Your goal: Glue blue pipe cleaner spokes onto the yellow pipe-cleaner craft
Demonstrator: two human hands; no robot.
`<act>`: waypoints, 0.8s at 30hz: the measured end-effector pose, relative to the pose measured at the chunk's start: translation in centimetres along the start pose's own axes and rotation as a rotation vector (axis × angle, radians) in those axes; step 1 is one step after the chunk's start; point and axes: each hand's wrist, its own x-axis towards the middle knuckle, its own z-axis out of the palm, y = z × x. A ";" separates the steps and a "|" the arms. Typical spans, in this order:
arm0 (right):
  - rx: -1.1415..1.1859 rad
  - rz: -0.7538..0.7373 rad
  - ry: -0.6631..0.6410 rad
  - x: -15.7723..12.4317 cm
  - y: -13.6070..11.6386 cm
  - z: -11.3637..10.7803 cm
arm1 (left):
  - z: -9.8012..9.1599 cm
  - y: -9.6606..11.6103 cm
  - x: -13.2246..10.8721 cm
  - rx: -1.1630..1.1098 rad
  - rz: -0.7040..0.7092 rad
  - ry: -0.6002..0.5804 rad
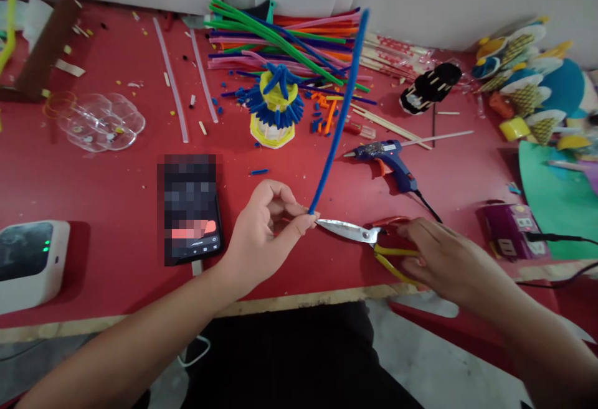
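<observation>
A long blue pipe cleaner (343,110) rises from the pinched fingertips of my left hand (271,235), leaning slightly right. My right hand (434,256) is wrapped round the red and yellow handles of the scissors (348,230). Their blade tips point left and meet my left fingertips at the lower end of the pipe cleaner; whether they touch it I cannot tell. Behind my left hand stands a small blue and yellow pipe-cleaner model (276,107). A short blue piece (259,172) lies in front of it.
A blue glue gun (395,163) lies behind the scissors, its cord running right. A phone (191,210) is left of my left hand. Colourful pipe cleaners (280,38) are heaped at the back. A purple power block (514,231) sits right, a white device (32,266) far left.
</observation>
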 end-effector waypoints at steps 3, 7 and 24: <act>-0.107 0.004 -0.030 0.2 -0.5 -0.1 | 0.0 0.0 0.2 -0.060 -0.023 -0.016; 0.137 0.031 -0.026 0.3 -1.7 -1.2 | -0.2 0.1 0.4 -0.073 -0.094 -0.056; 0.479 0.098 -0.316 3.4 -4.3 -3.5 | -0.8 -0.1 0.6 -0.147 -0.179 -0.152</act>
